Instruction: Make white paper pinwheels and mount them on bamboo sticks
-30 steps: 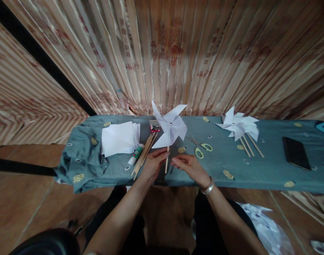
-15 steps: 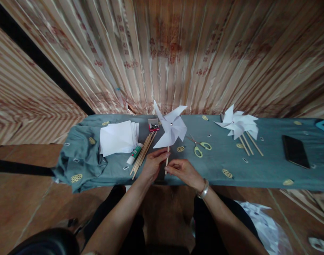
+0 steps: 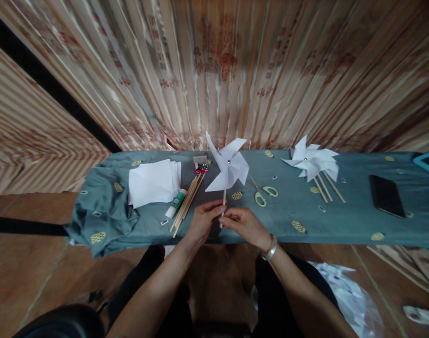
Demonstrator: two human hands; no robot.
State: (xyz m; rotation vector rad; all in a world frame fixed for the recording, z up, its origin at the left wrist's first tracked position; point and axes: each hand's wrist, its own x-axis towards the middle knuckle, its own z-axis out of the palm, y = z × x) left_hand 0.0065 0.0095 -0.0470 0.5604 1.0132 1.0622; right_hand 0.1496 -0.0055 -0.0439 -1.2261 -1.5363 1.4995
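Note:
A white paper pinwheel [image 3: 227, 165] with a silvery pin at its centre stands upright on a thin wooden stick, above the near part of the table. My left hand [image 3: 203, 218] pinches the stick below the blades. Just right of it and slightly lower, my right hand [image 3: 244, 222] grips the same stick near its bottom end, a silver bangle on the wrist. Close to the left hand lie a bundle of wooden sticks [image 3: 188, 204] and a green-and-white glue stick [image 3: 176, 203]. Beyond them sits a small open red box of pins [image 3: 201, 165].
Scissors with light green handles [image 3: 265, 193] lie right of the held pinwheel. Farther right are finished pinwheels [image 3: 311, 159] and a black phone [image 3: 386, 196]. A stack of white paper [image 3: 154, 184] is on the left of the teal-covered table [image 3: 281, 220]. A patterned curtain [image 3: 214, 75] hangs behind.
The right hand has moved slightly up the stick, closer to the left hand. The pinwheel has shifted a little to the right and its stick stands straighter. The whole view has shifted slightly.

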